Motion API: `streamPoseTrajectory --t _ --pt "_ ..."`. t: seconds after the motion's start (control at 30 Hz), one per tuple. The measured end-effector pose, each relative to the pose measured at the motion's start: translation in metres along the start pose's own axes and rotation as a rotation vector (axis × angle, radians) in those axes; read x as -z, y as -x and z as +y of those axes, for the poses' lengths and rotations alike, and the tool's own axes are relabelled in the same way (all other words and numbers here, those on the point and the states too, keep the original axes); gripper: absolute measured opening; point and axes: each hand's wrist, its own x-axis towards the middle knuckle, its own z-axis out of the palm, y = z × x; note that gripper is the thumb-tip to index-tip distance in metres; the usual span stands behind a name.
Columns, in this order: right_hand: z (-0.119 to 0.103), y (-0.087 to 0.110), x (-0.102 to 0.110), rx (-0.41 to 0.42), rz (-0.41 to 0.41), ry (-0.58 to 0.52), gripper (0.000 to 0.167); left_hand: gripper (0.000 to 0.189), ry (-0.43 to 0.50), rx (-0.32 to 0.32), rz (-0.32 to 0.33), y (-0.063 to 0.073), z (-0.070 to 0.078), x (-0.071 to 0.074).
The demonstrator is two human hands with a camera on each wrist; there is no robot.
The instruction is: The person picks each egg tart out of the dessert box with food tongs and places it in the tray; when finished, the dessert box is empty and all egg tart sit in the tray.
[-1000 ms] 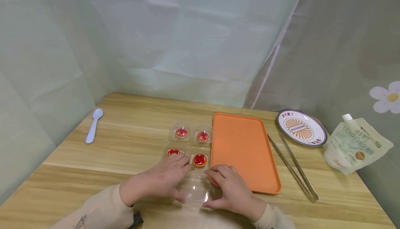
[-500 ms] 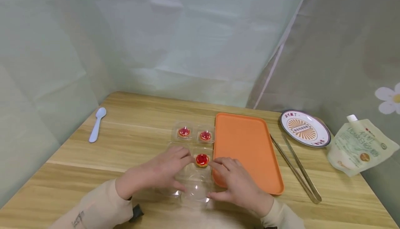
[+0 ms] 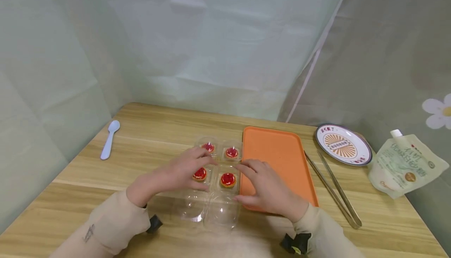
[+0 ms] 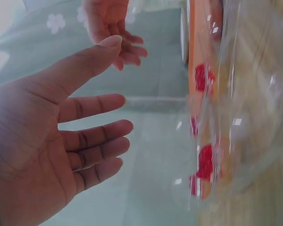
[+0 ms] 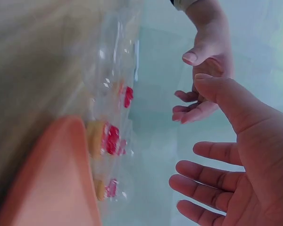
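Observation:
Several small tarts with glossy red tops sit in clear plastic boxes on the table, including a near right tart and a near left tart. Toward the person, the left lid and right lid lie folded back. My left hand hovers over the left boxes, partly covering the near left tart in the head view. Above the tray's near left part is my right hand, beside the near right box. Both wrist views show a gap between the boxes and the hands, whose fingers are extended and hold nothing.
An orange tray lies directly right of the boxes. Farther right are metal tongs, a patterned plate and a spouted pouch. A pale blue spoon lies at the far left. Fabric curtains enclose the table's back and sides.
Both hands have moved forward from around the folded-back lids to above the near tarts. The near left tart, hidden half a second ago, shows again, and both lids are uncovered.

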Motion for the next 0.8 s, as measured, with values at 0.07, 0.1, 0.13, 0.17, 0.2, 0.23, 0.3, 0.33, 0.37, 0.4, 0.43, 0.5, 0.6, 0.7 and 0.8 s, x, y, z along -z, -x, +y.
streamPoseTrajectory --t 0.07,0.1,0.13,0.17,0.2,0.23,0.3,0.33,0.37,0.4,0.43,0.5,0.6,0.7,0.8 --pt "0.002 -0.005 0.002 -0.012 -0.009 -0.001 0.072 0.06 0.021 0.029 0.031 -0.002 -0.007 0.003" --pt "0.003 -0.008 0.003 -0.014 -0.015 0.002 0.072 0.061 0.029 0.049 0.043 -0.002 -0.011 0.004" --pt "0.005 -0.01 0.004 -0.021 -0.023 -0.001 0.072 0.061 0.039 0.068 0.053 -0.003 -0.014 0.005" --pt "0.006 -0.013 0.005 -0.024 -0.029 0.002 0.071 0.061 0.047 0.085 0.061 -0.003 -0.019 0.005" --pt "0.007 -0.015 0.005 -0.028 -0.036 0.005 0.07 0.062 0.06 0.107 0.062 -0.003 -0.023 0.006" --pt "0.008 -0.018 0.006 -0.032 -0.044 0.003 0.07 0.062 0.076 0.123 0.062 -0.003 -0.027 0.006" --pt "0.01 -0.022 0.008 -0.041 -0.062 0.002 0.07 0.063 0.107 0.15 0.06 -0.002 -0.035 0.005" --pt "0.011 -0.024 0.009 -0.046 -0.073 0.0 0.071 0.063 0.126 0.163 0.059 -0.002 -0.039 0.004" --pt "0.011 -0.027 0.011 -0.045 -0.08 -0.001 0.071 0.063 0.15 0.177 0.058 -0.002 -0.043 0.004" --pt "0.012 -0.029 0.012 -0.046 -0.089 -0.001 0.072 0.063 0.172 0.193 0.059 -0.003 -0.046 0.003" --pt "0.012 -0.031 0.013 -0.045 -0.097 -0.003 0.071 0.062 0.183 0.203 0.063 -0.003 -0.05 0.001" --pt "0.013 -0.036 0.015 -0.042 -0.113 -0.005 0.069 0.062 0.207 0.229 0.072 -0.004 -0.059 -0.002" --pt "0.015 -0.043 0.016 -0.043 -0.133 -0.008 0.064 0.062 0.224 0.262 0.095 -0.006 -0.072 -0.007" --pt "0.018 -0.051 0.015 -0.06 -0.152 -0.02 0.065 0.064 0.25 0.295 0.114 -0.009 -0.082 -0.012" --pt "0.019 -0.059 0.015 -0.088 -0.176 -0.031 0.068 0.065 0.284 0.314 0.125 -0.012 -0.088 -0.016"
